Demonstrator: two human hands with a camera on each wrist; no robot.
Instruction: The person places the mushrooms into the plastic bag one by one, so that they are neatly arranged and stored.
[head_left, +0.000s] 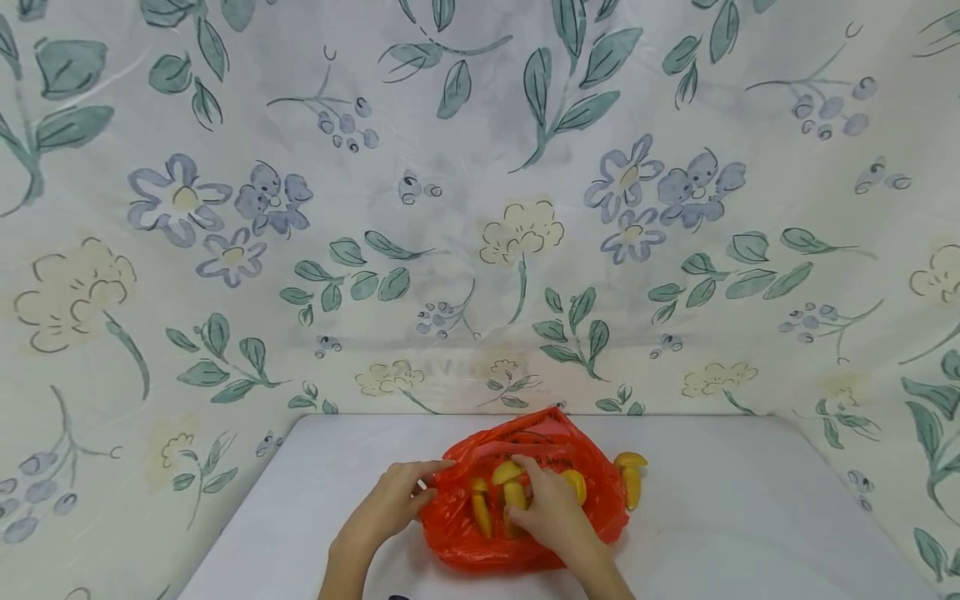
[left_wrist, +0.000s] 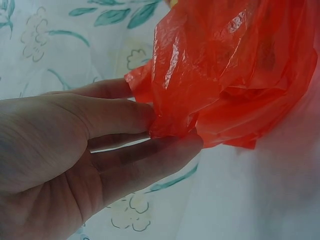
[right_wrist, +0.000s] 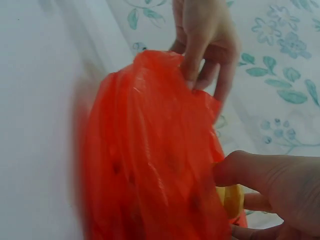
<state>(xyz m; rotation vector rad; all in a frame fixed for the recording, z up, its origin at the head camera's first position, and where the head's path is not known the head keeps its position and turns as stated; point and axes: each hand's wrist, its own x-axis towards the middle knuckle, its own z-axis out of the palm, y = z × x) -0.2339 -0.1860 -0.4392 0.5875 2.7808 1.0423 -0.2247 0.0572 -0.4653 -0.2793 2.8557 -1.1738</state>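
Observation:
A red plastic bag (head_left: 457, 546) lies spread on the table with its mouth facing up, and yellow mushrooms show inside. My left hand (head_left: 390, 500) pinches the bag's left rim; in the left wrist view the thin red plastic (left_wrist: 200, 75) sits between thumb and fingers. With my right hand (head_left: 558, 510) I grip a thick-stemmed mushroom (head_left: 514, 493) over the bag's middle. A thinner mushroom (head_left: 482, 510) lies to its left, and another yellow cap (head_left: 576, 483) shows to the right of my hand. In the right wrist view, the bag partly hides the gripped yellow mushroom (right_wrist: 231, 201).
One more yellow mushroom (head_left: 632, 482) lies on the white table (head_left: 720, 517), just outside the bag's right edge. A flower-patterned cloth (head_left: 465, 200) hangs behind the table and at both sides. A small dark object (head_left: 399, 597) peeks in at the bottom edge.

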